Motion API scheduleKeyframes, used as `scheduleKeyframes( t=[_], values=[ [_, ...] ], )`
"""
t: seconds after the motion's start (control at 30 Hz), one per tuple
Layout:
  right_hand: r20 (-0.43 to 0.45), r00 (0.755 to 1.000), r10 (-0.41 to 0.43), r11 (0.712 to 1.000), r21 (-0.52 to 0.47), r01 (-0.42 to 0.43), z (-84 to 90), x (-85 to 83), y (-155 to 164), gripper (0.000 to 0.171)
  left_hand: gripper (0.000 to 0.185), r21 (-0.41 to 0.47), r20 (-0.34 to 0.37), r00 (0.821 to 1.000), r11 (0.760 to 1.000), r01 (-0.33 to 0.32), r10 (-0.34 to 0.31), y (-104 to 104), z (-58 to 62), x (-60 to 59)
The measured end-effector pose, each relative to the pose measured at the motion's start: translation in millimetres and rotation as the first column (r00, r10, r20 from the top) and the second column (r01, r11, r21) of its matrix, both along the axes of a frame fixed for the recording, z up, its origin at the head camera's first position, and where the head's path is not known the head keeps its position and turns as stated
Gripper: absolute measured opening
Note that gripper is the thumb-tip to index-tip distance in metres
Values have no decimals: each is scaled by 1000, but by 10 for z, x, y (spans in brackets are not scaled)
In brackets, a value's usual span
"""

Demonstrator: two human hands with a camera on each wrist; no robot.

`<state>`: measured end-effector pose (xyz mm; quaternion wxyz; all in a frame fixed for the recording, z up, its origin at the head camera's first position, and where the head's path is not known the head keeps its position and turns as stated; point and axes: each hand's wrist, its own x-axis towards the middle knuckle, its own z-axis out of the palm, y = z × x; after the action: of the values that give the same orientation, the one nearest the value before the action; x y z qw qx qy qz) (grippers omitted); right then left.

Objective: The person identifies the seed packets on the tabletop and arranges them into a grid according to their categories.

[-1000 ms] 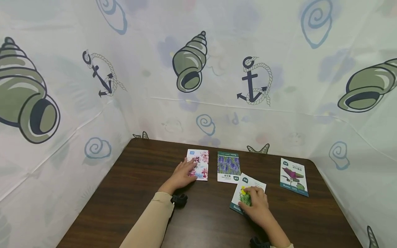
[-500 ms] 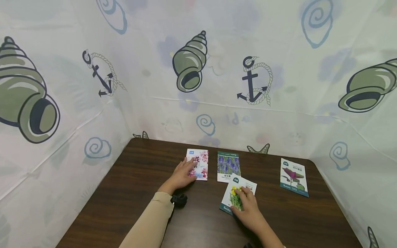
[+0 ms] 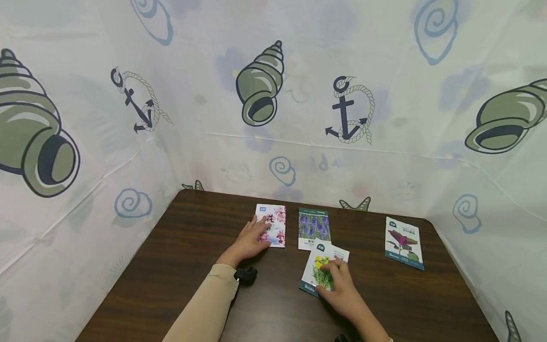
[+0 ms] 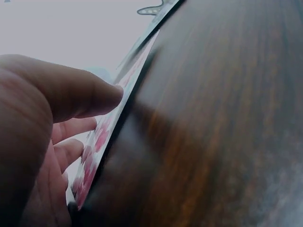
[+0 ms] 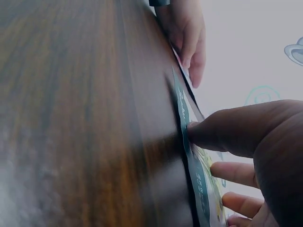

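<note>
The lavender packet (image 3: 314, 228) lies flat near the middle of the dark wooden table (image 3: 179, 266) and serves as the landmark. Just to its left lies the pink blossom packet (image 3: 272, 231), on which the left hand (image 3: 249, 241) rests with fingers straight and relaxed, the thumb touching the packet's edge. Just in front of the lavender packet, overlapping its near edge, lies the yellow flower packet (image 3: 322, 269), tilted; the right hand (image 3: 342, 292) presses on it with extended fingers, thumb at its near edge. Well to the right lies the purple leaf packet (image 3: 403, 242), untouched, near the shell-printed curtain (image 3: 384, 95)
</note>
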<state>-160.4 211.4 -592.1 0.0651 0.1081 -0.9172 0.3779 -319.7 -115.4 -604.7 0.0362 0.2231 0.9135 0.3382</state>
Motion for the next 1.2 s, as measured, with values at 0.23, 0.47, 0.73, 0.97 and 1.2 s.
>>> scheduleKeyframes(
  t=[0.23,0.47,0.73,0.97,1.2],
  values=[
    [30,999,18,999,-37,-17,1,18,-17,51,63,18,-28,1000,1000,-4,5,-9,-38,-13],
    [-18,999,33,999,40,-32,-10,8,-37,52,64,38,-24,1000,999,-8,8,5,-59,-39],
    [123,991,59,992,106,-72,18,8,-38,68,63,16,-61,998,1000,9,-8,11,-74,-41],
    [131,987,97,987,113,-112,25,38,-70,71,64,-17,-66,998,1000,16,-17,-12,-110,-61],
    [165,977,133,987,68,-146,12,28,-126,60,65,1,-26,1000,1000,15,-15,-13,-83,-50]
  ],
)
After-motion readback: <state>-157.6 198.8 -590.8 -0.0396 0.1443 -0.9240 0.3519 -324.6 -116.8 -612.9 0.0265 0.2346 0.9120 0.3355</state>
